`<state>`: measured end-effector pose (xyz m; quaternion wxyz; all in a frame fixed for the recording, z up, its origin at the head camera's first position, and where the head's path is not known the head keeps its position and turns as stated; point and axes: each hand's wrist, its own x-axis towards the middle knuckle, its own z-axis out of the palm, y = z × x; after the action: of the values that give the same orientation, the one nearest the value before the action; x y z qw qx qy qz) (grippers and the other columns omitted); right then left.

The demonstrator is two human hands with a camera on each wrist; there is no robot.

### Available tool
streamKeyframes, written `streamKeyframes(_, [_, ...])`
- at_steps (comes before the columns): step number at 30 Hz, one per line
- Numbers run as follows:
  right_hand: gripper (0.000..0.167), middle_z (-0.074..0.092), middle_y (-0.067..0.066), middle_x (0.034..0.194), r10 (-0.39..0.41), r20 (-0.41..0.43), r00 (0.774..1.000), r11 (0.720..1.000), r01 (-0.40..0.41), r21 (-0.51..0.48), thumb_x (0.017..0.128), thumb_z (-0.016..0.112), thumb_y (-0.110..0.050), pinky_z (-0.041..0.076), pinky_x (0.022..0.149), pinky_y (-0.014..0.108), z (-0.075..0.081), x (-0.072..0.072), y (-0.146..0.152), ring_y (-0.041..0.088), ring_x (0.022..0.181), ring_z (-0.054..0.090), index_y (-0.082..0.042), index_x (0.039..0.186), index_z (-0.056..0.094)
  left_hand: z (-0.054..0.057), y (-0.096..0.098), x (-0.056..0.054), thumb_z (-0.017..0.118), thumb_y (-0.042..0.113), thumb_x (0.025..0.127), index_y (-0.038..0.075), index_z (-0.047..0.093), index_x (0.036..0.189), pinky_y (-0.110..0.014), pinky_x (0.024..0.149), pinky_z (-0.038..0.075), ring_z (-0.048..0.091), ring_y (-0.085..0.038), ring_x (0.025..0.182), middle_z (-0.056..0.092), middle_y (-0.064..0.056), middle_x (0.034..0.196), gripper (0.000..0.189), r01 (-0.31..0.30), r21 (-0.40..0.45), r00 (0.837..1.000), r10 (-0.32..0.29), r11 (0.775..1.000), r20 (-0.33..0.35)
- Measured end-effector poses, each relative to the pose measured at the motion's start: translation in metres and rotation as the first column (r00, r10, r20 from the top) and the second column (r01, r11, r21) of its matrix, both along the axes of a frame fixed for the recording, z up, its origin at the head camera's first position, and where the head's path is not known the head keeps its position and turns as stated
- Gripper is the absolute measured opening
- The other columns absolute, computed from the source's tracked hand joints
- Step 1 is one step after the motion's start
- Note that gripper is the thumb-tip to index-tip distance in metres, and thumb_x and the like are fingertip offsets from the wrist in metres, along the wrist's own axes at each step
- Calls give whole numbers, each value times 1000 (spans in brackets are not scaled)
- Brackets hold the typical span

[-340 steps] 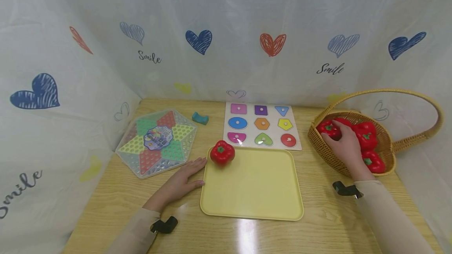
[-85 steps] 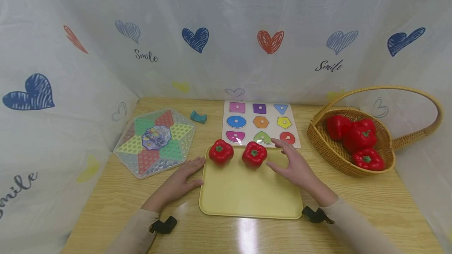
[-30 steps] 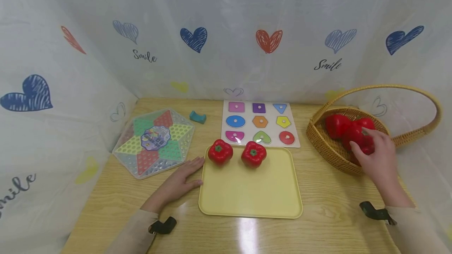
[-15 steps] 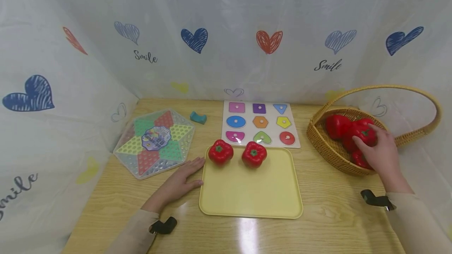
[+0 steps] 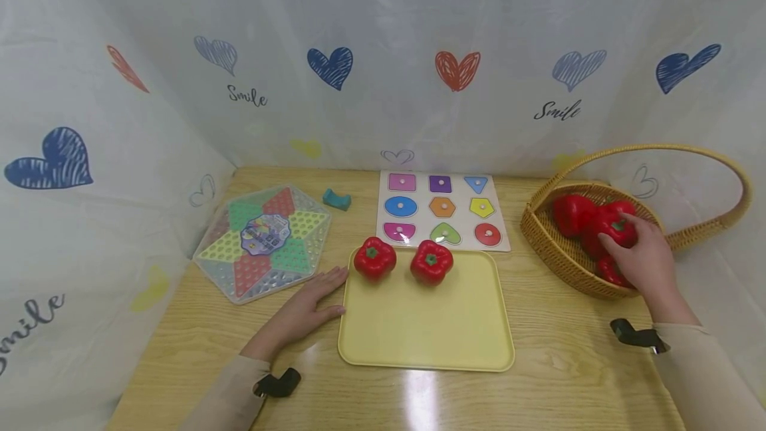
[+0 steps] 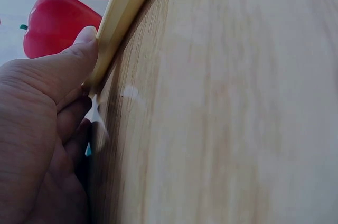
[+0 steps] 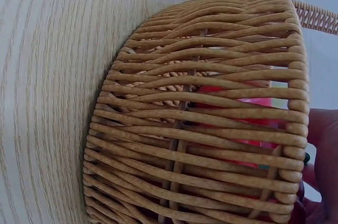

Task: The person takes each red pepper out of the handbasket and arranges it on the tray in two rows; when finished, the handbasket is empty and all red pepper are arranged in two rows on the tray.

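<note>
Game board left of tray. Left hand resting at tray's left rim, fingers straight and together, thumb apart, presumably for steadying. Two peppers on tray's far side, stems up. In basket right of tray, another pepper pinched between thumb and fingers of right hand, likely for firm hold.

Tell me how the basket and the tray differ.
The basket is woven, tan and deep; the tray is smooth, yellow and shallow. The basket has an arched handle; the tray shows none. The right hand grips a red pepper inside the basket, while the left hand rests at the tray's left edge. Both hold red peppers.
</note>
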<state>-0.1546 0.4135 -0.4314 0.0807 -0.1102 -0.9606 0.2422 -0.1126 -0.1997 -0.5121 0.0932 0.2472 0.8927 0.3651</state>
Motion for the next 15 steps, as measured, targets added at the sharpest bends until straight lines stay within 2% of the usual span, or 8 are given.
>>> streamKeyframes(15, [71, 33, 38, 149, 18, -70, 997, 1000, -17, 6, 101, 63, -31, 36, 99, 78, 2, 2, -7, 58, 130, 35, 5, 154, 33, 1, 0, 0, 68, 35, 98, 12, 39, 157, -57, 124, 21, 28, -36, 151, 36, -10, 162, 70, -2, 0, 1000, 2, 1000, -3])
